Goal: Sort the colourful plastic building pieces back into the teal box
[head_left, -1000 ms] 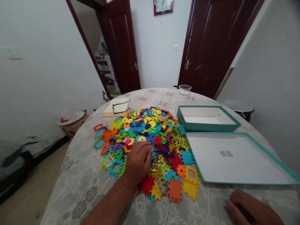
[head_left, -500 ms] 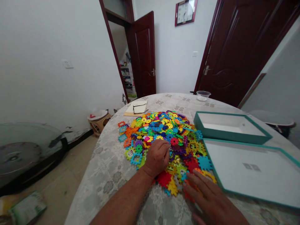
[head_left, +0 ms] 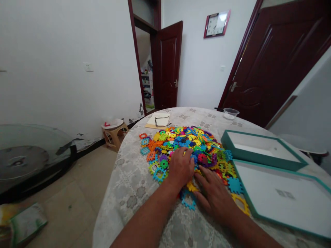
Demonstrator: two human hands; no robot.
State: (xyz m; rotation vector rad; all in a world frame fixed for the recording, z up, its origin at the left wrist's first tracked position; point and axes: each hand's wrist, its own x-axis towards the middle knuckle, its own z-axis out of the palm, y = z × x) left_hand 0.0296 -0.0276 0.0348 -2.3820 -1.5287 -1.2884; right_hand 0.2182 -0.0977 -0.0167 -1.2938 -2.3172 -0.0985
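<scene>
A heap of colourful plastic building pieces [head_left: 188, 137], many of them notched discs and gear-edged squares, covers the middle of the table. My left hand [head_left: 181, 164] rests on the near part of the heap, palm down, its fingers bent loosely over the pieces and slightly apart. Close beside it, my right hand [head_left: 213, 187] lies on the front edge of the heap with fingers stretched out. Between my wrists a blue square frame piece [head_left: 188, 200] lies on the cloth, below a yellow piece [head_left: 191, 186]. Whatever is under both palms is hidden.
Right of the heap are a green-edged box [head_left: 263, 162] and its shallow lid [head_left: 281, 193]. Glasses [head_left: 162, 121] lie on a notebook [head_left: 152, 121] at the back left. A clear plastic bowl [head_left: 231, 113] stands at the far edge. A stool [head_left: 113, 132] is beyond the table.
My right hand has moved left and forward onto the pieces, up beside my left hand. My left hand has loosened from a closed shape. The view has shifted slightly left.
</scene>
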